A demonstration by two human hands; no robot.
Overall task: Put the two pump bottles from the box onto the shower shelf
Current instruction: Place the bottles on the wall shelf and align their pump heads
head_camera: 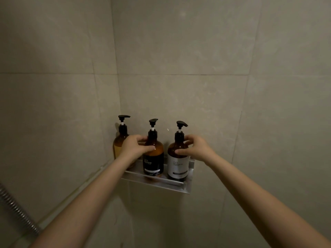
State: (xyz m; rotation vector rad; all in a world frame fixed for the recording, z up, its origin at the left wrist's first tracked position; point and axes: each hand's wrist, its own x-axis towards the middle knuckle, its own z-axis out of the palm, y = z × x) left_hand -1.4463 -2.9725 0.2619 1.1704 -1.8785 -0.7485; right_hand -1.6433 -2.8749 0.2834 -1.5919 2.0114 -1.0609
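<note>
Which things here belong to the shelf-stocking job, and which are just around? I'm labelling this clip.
Part of the job:
black-label pump bottle, held by the left hand
white-label pump bottle, held by the right hand
metal shower shelf

Just around:
third pump bottle in the corner
shower hose
tiled wall

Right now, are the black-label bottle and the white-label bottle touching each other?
Apart. The head view shows a strip of wall and shelf between the black-label bottle and the white-label bottle.
</note>
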